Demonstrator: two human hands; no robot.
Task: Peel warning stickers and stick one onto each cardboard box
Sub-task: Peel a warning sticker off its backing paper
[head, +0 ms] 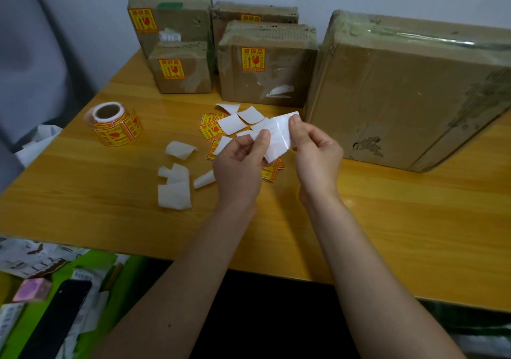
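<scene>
Both hands are up over mid-table, pinching one sticker (278, 137) btwn them, white backing side up. The left hand (239, 165) grips its near-left corner w/ thumb and forefinger; the right hand (315, 151) pinches the far-right edge. Its long axis runs near-left to far-right. The big unlabelled box (409, 90) sits by the table's right edge, just right of the right hand, so that hand's nearer. Four small boxes (266, 65) along the back edge already carry labels.
</scene>
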